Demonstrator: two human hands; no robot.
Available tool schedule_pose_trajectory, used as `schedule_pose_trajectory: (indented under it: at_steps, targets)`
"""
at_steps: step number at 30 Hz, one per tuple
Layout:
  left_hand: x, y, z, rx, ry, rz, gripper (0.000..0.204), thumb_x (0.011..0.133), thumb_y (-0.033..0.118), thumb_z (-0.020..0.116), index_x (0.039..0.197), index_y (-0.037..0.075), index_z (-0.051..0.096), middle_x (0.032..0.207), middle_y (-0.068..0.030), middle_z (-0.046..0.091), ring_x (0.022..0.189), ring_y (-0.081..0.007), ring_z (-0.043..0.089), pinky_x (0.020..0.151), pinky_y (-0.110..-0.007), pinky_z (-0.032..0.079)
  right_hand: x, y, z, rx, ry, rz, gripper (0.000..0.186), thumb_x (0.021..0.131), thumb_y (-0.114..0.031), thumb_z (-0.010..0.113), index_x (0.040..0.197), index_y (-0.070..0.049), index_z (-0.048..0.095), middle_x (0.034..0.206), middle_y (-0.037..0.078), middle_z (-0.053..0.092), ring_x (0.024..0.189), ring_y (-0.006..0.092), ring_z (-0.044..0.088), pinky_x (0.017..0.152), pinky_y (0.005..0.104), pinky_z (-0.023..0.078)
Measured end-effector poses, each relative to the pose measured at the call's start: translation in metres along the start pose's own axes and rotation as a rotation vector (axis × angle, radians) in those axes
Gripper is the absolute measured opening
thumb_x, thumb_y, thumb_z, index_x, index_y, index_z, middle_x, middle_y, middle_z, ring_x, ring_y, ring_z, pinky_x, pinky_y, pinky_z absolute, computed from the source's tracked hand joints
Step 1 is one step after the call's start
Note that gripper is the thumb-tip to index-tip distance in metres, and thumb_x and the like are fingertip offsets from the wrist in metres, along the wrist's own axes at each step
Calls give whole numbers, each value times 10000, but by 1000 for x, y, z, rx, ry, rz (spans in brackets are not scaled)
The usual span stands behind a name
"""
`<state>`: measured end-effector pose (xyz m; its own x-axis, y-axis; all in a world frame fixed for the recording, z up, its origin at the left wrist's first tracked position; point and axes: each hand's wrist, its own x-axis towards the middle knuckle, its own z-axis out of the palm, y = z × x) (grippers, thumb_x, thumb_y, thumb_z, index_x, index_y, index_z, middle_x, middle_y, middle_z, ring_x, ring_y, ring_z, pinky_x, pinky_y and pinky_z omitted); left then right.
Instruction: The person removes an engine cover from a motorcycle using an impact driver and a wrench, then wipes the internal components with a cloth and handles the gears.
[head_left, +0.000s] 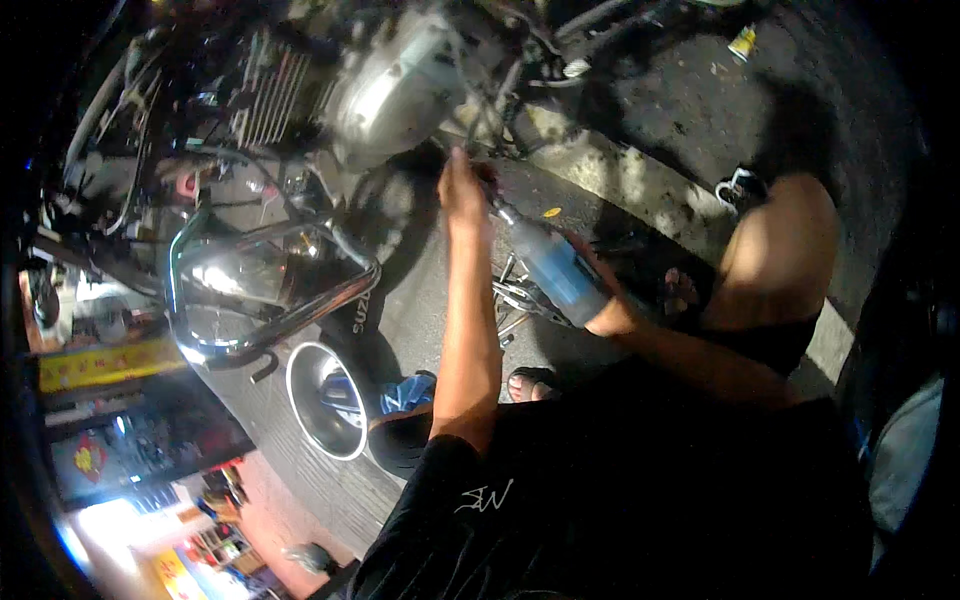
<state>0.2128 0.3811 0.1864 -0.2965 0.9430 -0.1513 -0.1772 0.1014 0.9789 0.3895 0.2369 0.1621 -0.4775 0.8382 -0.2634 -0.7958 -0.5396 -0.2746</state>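
Note:
My right hand [598,280] is wrapped around a grey bottle [560,262] with a blue band, tilted so its narrow neck points up and left. Close to that neck is my left hand [463,200], thumb up and fingers curled. A small dark thing shows beside its fingers, too blurred to make out. Both hands are just below the rounded metal engine cover [395,95] of a motorcycle. Several metal hand tools [520,290] lie on the ground under the bottle.
A chrome crash bar [275,325] juts out at the left. Below it stands a round metal bowl [292,385] with a blue thing inside. A sandalled foot [530,385] is near the tools. A concrete kerb [640,180] crosses the upper right, with a shoe [742,188] near it.

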Motion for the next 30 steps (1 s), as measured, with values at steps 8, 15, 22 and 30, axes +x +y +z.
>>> schedule_pose_trajectory:
  at_steps: [8,15,22,30]
  targets:
    - [29,-2,46,184,-113,115,268,971,281,553,1019,23,609,813,-14,604,638,-102,516,550,-255,397,43,22,-77,-351,-177,-509,418,1014,-295,475,1357,-57,458,1128,105,620,977,177,609,899,310,479]
    - [44,-3,62,414,-171,95,220,961,233,563,934,15,541,667,-68,612,492,-128,528,420,-276,402,59,11,-87,-994,44,-667,310,917,-230,602,1148,-24,599,1016,113,678,955,249,651,888,360,495]
    - [66,7,60,871,-130,247,271,908,265,612,880,-4,611,650,-34,574,551,-118,522,485,-289,402,67,3,-61,-1008,110,-788,495,778,-118,750,1227,-36,559,1097,159,651,1020,287,633,915,371,484]
    - [59,7,67,723,-118,96,255,894,228,623,995,-6,636,732,-29,597,601,-108,505,544,-287,400,63,-27,-40,-934,17,-767,740,728,-16,756,1390,-44,428,1379,176,490,1273,285,487,1084,359,368]
